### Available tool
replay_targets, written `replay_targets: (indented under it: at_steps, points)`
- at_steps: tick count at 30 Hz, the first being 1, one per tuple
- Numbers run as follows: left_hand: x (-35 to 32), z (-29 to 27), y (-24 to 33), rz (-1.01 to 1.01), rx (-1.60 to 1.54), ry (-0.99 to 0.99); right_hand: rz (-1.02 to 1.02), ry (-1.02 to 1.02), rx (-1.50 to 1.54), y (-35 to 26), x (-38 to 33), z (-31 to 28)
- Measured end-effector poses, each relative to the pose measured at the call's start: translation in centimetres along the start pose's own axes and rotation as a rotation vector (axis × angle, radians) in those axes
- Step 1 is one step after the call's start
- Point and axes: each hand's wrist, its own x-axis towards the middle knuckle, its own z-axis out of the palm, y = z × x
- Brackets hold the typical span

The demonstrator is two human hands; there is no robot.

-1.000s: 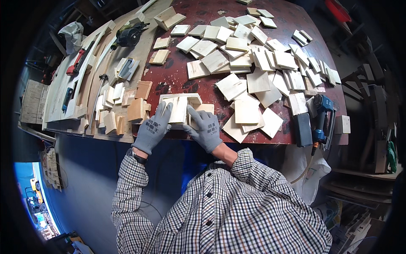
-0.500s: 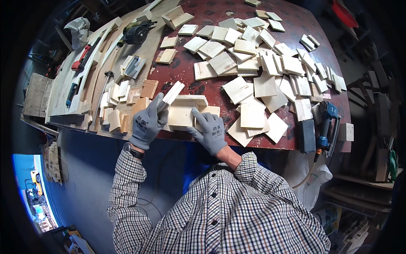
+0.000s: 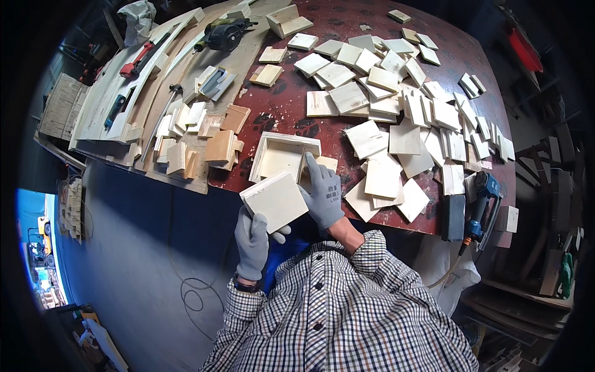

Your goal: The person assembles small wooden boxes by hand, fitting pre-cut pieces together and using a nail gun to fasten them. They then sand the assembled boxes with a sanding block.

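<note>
My left hand (image 3: 252,245), in a grey glove, grips a pale square wooden board (image 3: 276,201) from below, its broad face turned up. The board is tilted in front of the table edge and hides part of a small open wooden box (image 3: 265,152). The box lies on the red tabletop (image 3: 238,177), with low walls round a pale bottom. My right hand (image 3: 323,193), also gloved, closes on the box's right wall, forefinger stretched along it. Its thumb is partly hidden behind the board. Another small wood piece (image 3: 326,163) lies just past the right fingers.
Many loose square boards (image 3: 384,80) cover the table's right half. A blue air nailer (image 3: 480,204) hangs at the right edge beside a dark block (image 3: 453,217). To the left are wood offcuts (image 3: 220,146), a hammer (image 3: 176,90), a circular saw (image 3: 226,34) and a red tool (image 3: 133,62).
My left hand has drawn the board back toward my body and turned it from edge-on to face up. The box's inside now shows. My right hand stays at the box; the whole view has shifted.
</note>
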Motion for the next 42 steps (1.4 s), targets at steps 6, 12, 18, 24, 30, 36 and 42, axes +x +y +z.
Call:
replay_targets:
  at_steps: [6,12,18,24,30,36,42]
  points:
    - [-0.2,0.0,-0.4,0.204,0.312,0.011,-0.013,0.165,0.206,-0.9,0.0,-3.2]
    - [0.6,-1.7,-0.1,0.520,0.869,-0.065,0.448,-0.200,0.837,-6.0,-0.3,-11.6]
    - [0.7,-0.1,0.2,0.814,1.202,-0.248,0.562,-0.298,0.778,-8.4,-1.7,-13.9]
    - [0.1,-0.6,0.1,0.795,1.157,-0.269,0.603,-0.324,0.874,-7.0,-2.4,-13.5]
    - [-0.2,0.2,0.4,0.620,0.922,-0.231,0.486,-0.300,0.723,-8.4,-1.8,-14.3]
    - [0.4,0.0,1.5,0.557,0.955,-0.252,0.061,-0.267,0.412,-9.8,-1.9,-15.1]
    - [0.7,0.0,1.7,0.655,0.896,-0.264,0.079,-0.281,0.463,-10.7,-1.5,-16.2]
